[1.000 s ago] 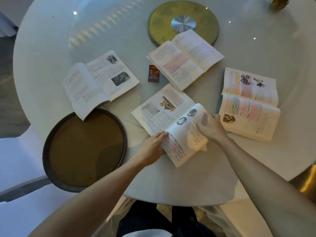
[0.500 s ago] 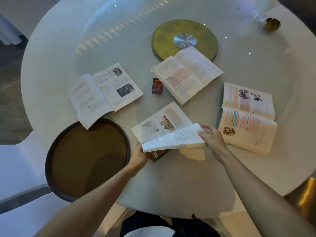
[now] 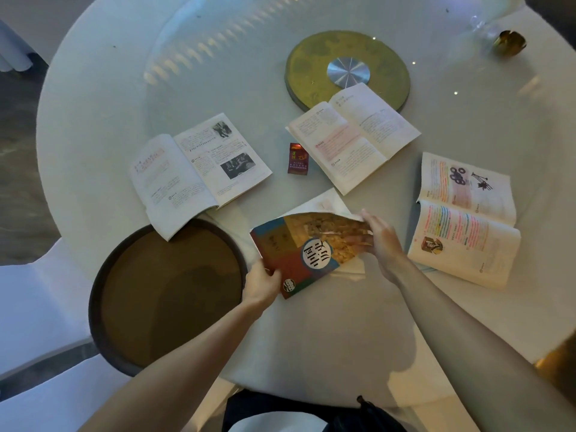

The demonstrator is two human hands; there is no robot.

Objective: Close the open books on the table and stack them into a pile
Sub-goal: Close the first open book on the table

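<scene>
1. The round dark tray (image 3: 168, 294) sits at the near left edge of the white table (image 3: 93, 120) and shows only its bare brown floor; the near corner of the left open book (image 3: 199, 173) overhangs its far rim.
2. The gold disc (image 3: 311, 76) with a silver hub lies at the table's middle, and the far corner of the middle open book (image 3: 353, 135) rests on it.
3. The book you are closing (image 3: 307, 251) lies between your two hands, just in front of you, its colourful cover facing up and not yet flat; white pages still show beyond its far edge and under its right side.
4. Your left hand (image 3: 261, 283) pinches the near left corner of that cover, thumb on top, fingers underneath and out of sight.
5. Your right hand (image 3: 381, 241) rests on the cover's right edge with fingers loosely spread and extended; you press or steady it rather than wrap around it.
6. The right open book (image 3: 464, 219), with bright colour-banded pages, lies just beyond your right wrist, not touching it.
7. A small red packet (image 3: 298, 159) lies between the left and middle open books, apart from both.
8. All three other books lie open, face up, none stacked.
9. A small gold object (image 3: 509, 43) stands at the far right beside a clear glass item I cannot identify.
</scene>
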